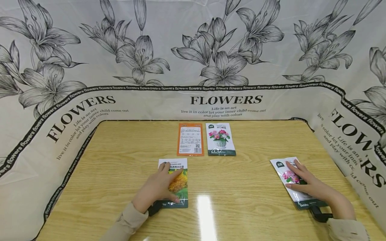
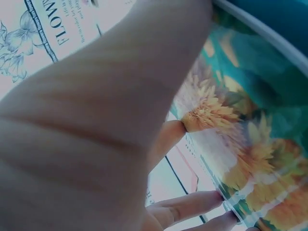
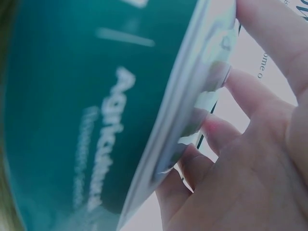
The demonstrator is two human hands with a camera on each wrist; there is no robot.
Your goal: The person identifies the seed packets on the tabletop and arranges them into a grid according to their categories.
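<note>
My left hand (image 1: 157,188) rests on a yellow-flowered seed packet (image 1: 180,182), its fingers and thumb spread over the front and covering its left part. In the left wrist view the fingertips touch the printed front of the yellow flowers (image 2: 262,159). At the right, my right hand (image 1: 318,187) lies over a pink-flowered seed packet (image 1: 287,174), which sits slightly turned on the table. In the right wrist view its fingertips meet the packet's glossy face beyond the dark green bottom band (image 3: 91,96). Both packets have a white top and a dark green foot.
Farther back on the wood-grain table (image 1: 241,190) lie an orange-bordered packet (image 1: 190,139), back side up, and a white packet (image 1: 220,139) with potted flowers, side by side. A flower-printed cloth (image 1: 223,100) rises behind and along both sides. Light glares on the table's front middle.
</note>
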